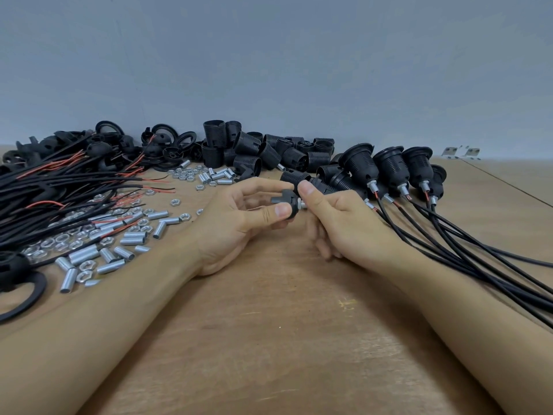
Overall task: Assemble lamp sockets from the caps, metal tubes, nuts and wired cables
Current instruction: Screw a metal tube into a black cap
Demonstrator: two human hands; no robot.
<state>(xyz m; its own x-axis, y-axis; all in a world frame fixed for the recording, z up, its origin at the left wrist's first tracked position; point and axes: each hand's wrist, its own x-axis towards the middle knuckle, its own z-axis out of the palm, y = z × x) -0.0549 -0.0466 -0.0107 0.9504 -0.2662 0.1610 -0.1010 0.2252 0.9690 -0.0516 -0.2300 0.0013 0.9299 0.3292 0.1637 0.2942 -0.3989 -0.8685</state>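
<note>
1. Wooden table (pixel 269 339) fills the lower view, with a grey wall behind it.
2. Black wired cables (pixel 54 187) with red inner leads lie in a big bundle at the left, spreading over the loose parts.
3. Finished sockets (pixel 389 167) stand in a row at the right rear, their black cords (pixel 478 256) trailing toward the near right edge, past the right forearm.
4. Black threaded socket bodies (pixel 254 148) are heaped at the back centre, with black caps (pixel 167 136) and rings left of them.
5. Metal tubes (pixel 83 256) and nuts (pixel 85 266) are scattered across the left side of the table.
6. Left hand (pixel 236 223) pinches a small black cap piece (pixel 285 202) between thumb and fingers, held above the table's centre.
7. Right hand (pixel 338 217) grips the same piece from the other side, where a short silver tube end (pixel 301 204) pokes out by its thumb.
</note>
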